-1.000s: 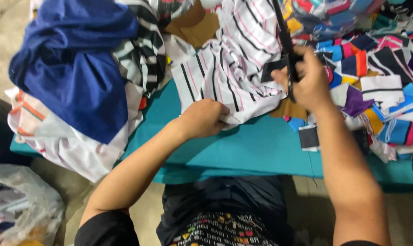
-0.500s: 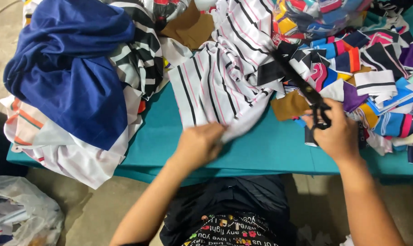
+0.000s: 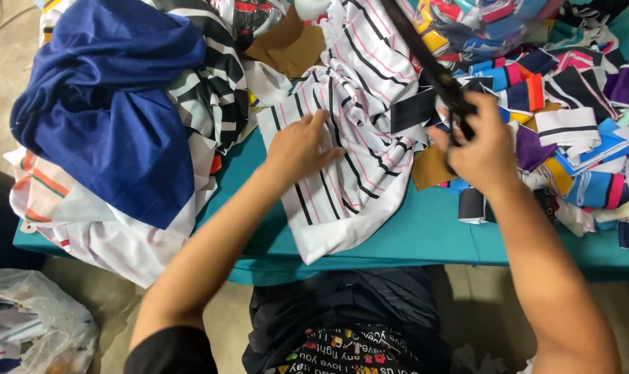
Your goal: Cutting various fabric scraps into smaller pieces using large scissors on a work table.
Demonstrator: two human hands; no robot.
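Two hands work over a teal counter (image 3: 425,239) heaped with cloth. The left hand (image 3: 302,147) lies flat, fingers spread, pressing down on a white striped fabric (image 3: 356,138) with black and pink lines that drapes from the far middle of the counter down to its near edge. The right hand (image 3: 477,149) is closed around the handles of long black scissors (image 3: 425,62), whose blades run up and to the left toward the far edge, crossing above the striped fabric's right side. Whether the blades are parted cannot be told.

Just left of the right hand sits a black scrap (image 3: 413,111) touching the striped fabric, and near it a tan scrap (image 3: 431,168) lies on the counter. On the right, a pile of small colourful cuttings (image 3: 578,131) in blue, pink, purple and white spreads to the counter's edge. On the left, a dark blue garment (image 3: 113,118) rests on top of a heap of white and striped clothes (image 3: 85,221). A brown piece (image 3: 286,45) sits at the far middle. Near left, on the floor, is a clear plastic bag (image 3: 30,325).
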